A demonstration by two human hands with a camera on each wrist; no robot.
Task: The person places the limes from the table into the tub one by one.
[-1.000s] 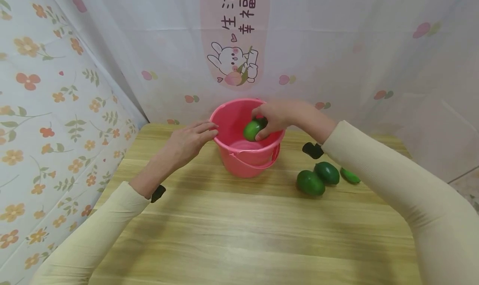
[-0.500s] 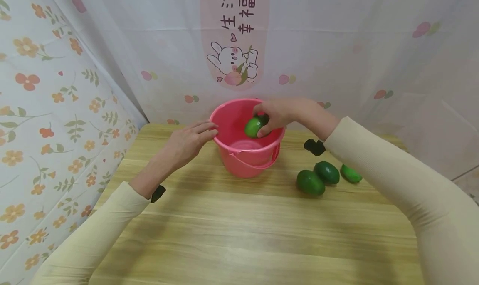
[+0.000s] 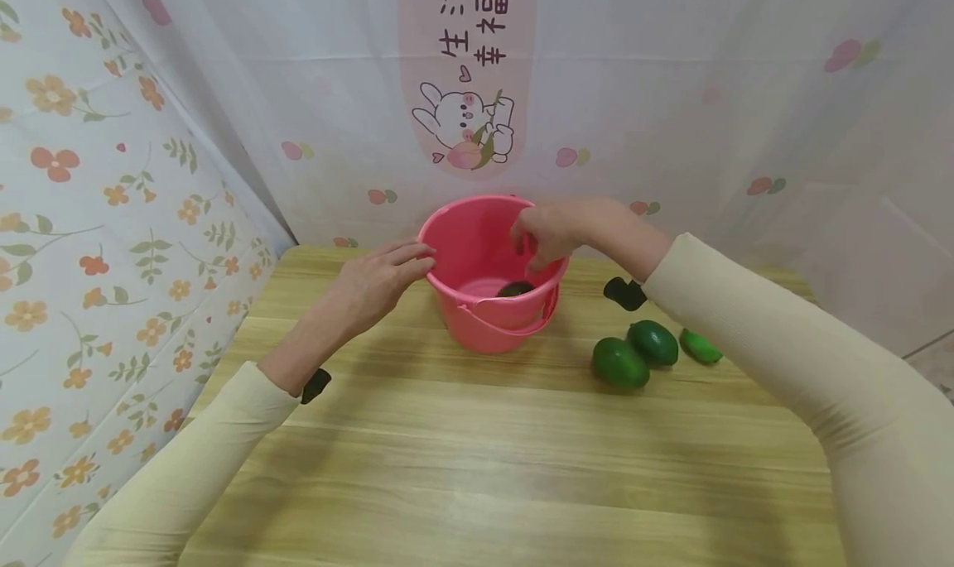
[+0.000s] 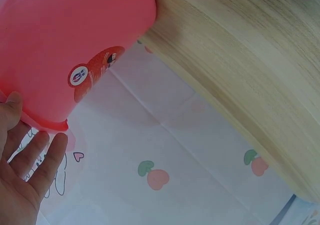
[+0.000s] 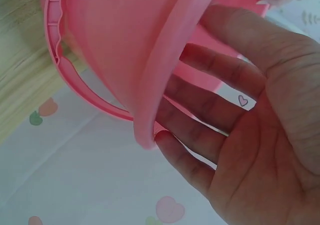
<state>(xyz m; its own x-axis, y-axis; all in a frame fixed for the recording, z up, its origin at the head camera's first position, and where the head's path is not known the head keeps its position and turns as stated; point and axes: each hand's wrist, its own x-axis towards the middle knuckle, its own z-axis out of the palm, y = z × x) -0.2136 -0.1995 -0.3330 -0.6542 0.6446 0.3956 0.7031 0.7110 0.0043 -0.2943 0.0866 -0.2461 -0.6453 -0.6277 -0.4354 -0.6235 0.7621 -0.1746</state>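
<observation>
A pink plastic bucket (image 3: 488,323) stands upright on the wooden table. On its left rim my left hand (image 3: 376,281) rests; in the left wrist view the thumb (image 4: 12,110) lies against the outer wall, with a finger passing behind the rim. My right hand (image 3: 555,232) reaches over the right rim into the bucket, its fingers (image 5: 205,100) spread and slightly bent, holding nothing visible. Below it, a dark oval fruit (image 3: 516,289) lies at the bucket's bottom, partly hidden by the front rim.
Two dark green oval fruits (image 3: 621,363) touch each other on the table, right of the bucket. A brighter green one (image 3: 701,347) lies beside them near the right sleeve. A patterned curtain (image 3: 633,120) hangs behind the table; a floral one (image 3: 112,261) hangs at left.
My right hand has let go of the green fruit, its fingers parting; a dark fruit now shows at the bucket's bottom. My left hand has stayed on the rim.
</observation>
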